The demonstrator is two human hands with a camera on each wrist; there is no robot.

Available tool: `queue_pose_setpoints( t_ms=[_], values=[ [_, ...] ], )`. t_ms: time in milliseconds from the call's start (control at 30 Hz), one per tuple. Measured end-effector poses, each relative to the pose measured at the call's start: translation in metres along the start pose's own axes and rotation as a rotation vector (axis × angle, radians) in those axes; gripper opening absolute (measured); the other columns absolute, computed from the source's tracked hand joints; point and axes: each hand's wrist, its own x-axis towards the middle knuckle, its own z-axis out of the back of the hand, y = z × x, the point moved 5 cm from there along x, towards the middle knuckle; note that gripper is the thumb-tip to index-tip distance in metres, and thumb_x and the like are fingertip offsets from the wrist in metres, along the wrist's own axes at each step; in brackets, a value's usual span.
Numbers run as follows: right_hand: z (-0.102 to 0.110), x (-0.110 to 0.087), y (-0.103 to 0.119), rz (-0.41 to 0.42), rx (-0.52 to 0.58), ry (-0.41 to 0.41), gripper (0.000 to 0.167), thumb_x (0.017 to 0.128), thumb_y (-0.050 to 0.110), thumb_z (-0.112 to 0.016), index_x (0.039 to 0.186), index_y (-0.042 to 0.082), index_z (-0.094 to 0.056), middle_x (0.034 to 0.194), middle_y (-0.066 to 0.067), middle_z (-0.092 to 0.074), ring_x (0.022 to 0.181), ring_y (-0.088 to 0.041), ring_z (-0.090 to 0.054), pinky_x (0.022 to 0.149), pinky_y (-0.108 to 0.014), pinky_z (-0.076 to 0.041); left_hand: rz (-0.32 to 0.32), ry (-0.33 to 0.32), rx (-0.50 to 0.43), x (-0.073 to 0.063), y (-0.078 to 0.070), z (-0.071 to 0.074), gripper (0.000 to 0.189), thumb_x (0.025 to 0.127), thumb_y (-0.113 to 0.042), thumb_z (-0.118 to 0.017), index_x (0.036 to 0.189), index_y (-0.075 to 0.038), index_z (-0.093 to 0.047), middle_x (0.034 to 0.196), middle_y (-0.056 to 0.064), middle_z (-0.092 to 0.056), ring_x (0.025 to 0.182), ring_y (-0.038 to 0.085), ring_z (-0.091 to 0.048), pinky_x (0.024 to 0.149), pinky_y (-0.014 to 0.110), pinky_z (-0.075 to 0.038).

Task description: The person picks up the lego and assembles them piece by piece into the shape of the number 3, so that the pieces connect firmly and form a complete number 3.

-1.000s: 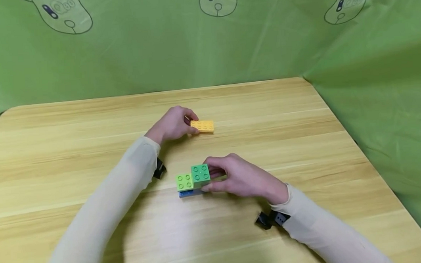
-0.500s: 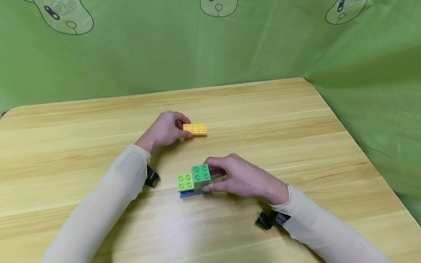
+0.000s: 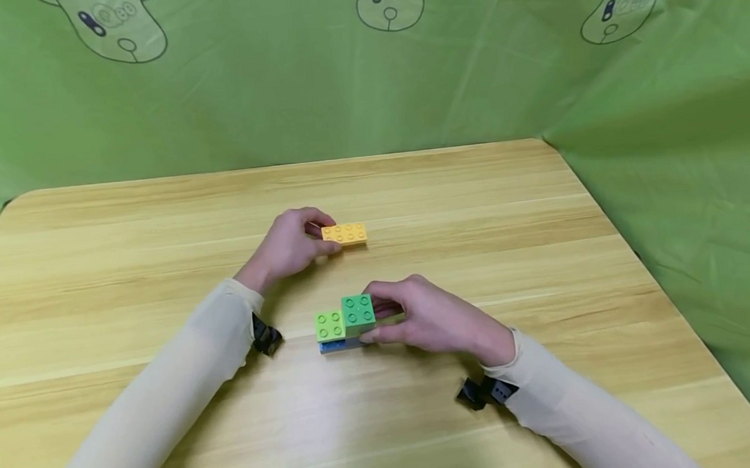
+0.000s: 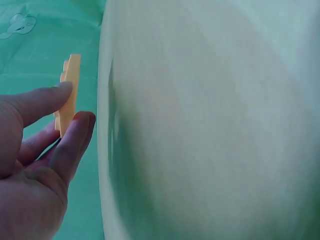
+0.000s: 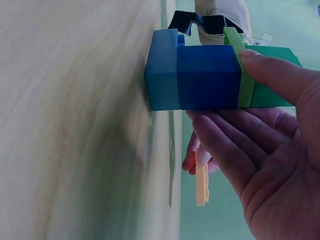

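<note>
My left hand [image 3: 288, 245] pinches a thin yellow building brick [image 3: 348, 233] by its left end, between thumb and fingers. In the left wrist view the same flat brick [image 4: 70, 95] stands out above the tabletop. My right hand [image 3: 420, 315] holds a stack of building bricks by its right side. On top of the stack is a green brick [image 3: 358, 311], set beside the bare studs of a light green plate [image 3: 329, 325]. Below the plate, the right wrist view shows a dark blue brick [image 5: 209, 77] on a lighter blue base brick [image 5: 162, 70]. Whether the base touches the table cannot be told.
The wood-grain table [image 3: 508, 220] spreads under both hands. Behind it and along the right hangs a green curtain [image 3: 266, 98] with printed cartoon figures. Black devices are strapped at the left wrist [image 3: 266, 336] and the right wrist [image 3: 485, 392].
The left hand has moved left and nearer to the person, carrying the yellow brick. The right hand and its stack stay almost where they were.
</note>
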Motion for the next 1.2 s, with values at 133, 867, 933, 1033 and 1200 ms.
queue_pose_setpoints(
  t_ms=[133,867,933,1033,1200],
  values=[
    [0.0,0.0,0.001,0.003,-0.007,-0.001,0.024,0.088,0.021,-0.077,0.108,0.017,-0.065,0.105,0.01,-0.07,0.1,-0.003,-0.065,0.089,-0.027,-0.053,0.028,-0.045,-0.086,-0.006,0.001,0.003,0.038,0.083,-0.014,-0.08,0.117,-0.004,-0.065,0.104,0.009,-0.063,0.095,0.023,-0.058,0.078,0.034,-0.051],
    [-0.001,-0.001,-0.001,0.002,-0.008,0.005,0.027,0.088,0.019,-0.076,0.112,0.015,-0.064,0.109,0.008,-0.07,0.102,-0.003,-0.064,0.091,-0.026,-0.052,0.063,-0.144,-0.181,-0.032,0.022,0.008,0.037,0.084,-0.015,-0.08,0.117,-0.006,-0.067,0.107,0.009,-0.063,0.097,0.023,-0.058,0.077,0.032,-0.05],
    [-0.001,-0.001,-0.001,0.001,-0.011,0.006,0.027,0.089,0.019,-0.076,0.112,0.015,-0.064,0.11,0.008,-0.07,0.102,-0.003,-0.064,0.091,-0.026,-0.051,0.067,-0.142,-0.186,-0.034,0.022,0.008,0.037,0.084,-0.014,-0.08,0.117,-0.006,-0.067,0.106,0.009,-0.064,0.095,0.023,-0.059,0.075,0.032,-0.051],
    [-0.001,0.0,-0.002,-0.004,0.001,0.007,0.028,0.089,0.019,-0.076,0.114,0.015,-0.064,0.111,0.007,-0.07,0.103,-0.003,-0.064,0.091,-0.027,-0.051,0.079,-0.14,-0.202,-0.037,0.022,0.008,0.036,0.083,-0.013,-0.081,0.116,-0.006,-0.067,0.104,0.009,-0.065,0.093,0.023,-0.06,0.073,0.031,-0.051],
    [-0.002,-0.001,-0.002,-0.011,0.008,0.01,0.028,0.089,0.018,-0.075,0.114,0.015,-0.063,0.111,0.007,-0.07,0.103,-0.003,-0.064,0.092,-0.027,-0.051,0.095,-0.143,-0.224,-0.041,0.024,0.01,0.038,0.083,-0.013,-0.081,0.117,-0.006,-0.067,0.106,0.009,-0.065,0.094,0.022,-0.06,0.072,0.028,-0.051]
  ],
)
